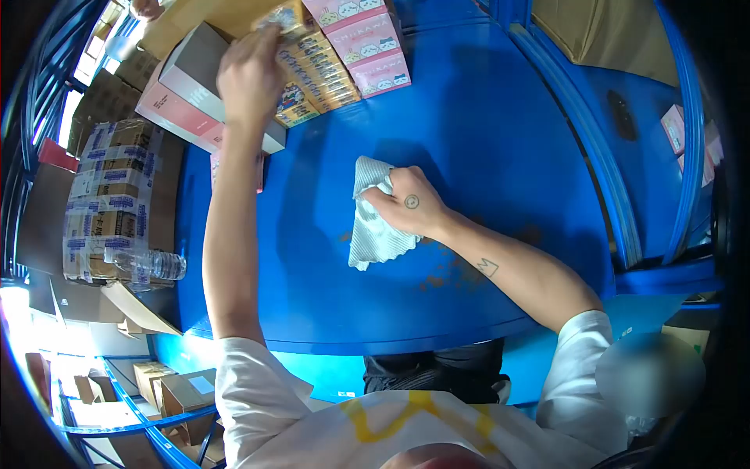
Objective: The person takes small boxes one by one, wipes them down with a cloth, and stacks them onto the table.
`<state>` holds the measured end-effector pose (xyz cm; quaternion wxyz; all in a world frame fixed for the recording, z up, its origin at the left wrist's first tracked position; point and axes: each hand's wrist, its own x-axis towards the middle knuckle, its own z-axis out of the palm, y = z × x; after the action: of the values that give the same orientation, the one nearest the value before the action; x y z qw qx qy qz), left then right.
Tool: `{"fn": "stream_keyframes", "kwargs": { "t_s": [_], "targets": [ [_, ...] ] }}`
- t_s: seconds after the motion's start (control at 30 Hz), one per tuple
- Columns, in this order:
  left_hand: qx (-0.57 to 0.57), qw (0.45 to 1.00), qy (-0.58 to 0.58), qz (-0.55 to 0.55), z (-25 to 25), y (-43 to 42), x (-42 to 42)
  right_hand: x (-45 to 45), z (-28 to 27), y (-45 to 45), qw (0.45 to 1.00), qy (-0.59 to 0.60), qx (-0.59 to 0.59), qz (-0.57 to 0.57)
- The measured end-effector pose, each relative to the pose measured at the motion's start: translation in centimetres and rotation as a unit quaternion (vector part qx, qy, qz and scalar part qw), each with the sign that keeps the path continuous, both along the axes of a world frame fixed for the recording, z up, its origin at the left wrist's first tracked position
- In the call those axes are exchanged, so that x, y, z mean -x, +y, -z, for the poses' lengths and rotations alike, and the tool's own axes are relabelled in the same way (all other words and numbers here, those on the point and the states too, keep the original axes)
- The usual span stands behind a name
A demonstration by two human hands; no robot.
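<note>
As left hand [251, 76] reaches forward (blurred), right [409, 198] clutches cloth [376, 236].

right hand [414, 201] gripping cloth [376, 234], blue shelf [508, 133]

Ribbed, matt cloth [376, 234] in the right hand [410, 200]; under it, a smooth, softly glossy metal shelf [516, 148]. Beside the left hand [251, 74], smooth printed card boxes [367, 41].

White short-sleeved shirt [422, 427], yellow print [419, 399], black trousers [433, 371]; crown-like forearm tattoo [487, 267]
</note>
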<state>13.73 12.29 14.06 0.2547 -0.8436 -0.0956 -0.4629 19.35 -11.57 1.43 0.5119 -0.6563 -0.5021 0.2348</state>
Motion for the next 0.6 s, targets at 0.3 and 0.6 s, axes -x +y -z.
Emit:
{"fn": "stream_keyframes", "kwargs": {
  "t_s": [0.3, 0.6],
  "targets": [
    [0.166, 0.962, 0.163, 0.145, 8.7, -15.2, 10.2, 0.9, -1.0, 0.8, 0.833, 0.529, -0.162, -0.021],
    [0.171, 0.964, 0.137, 0.149, 12.6, -15.1, 10.3, -0.9, 0.9, 0.6, 0.84, 0.529, -0.06, -0.108]
  ]
}}
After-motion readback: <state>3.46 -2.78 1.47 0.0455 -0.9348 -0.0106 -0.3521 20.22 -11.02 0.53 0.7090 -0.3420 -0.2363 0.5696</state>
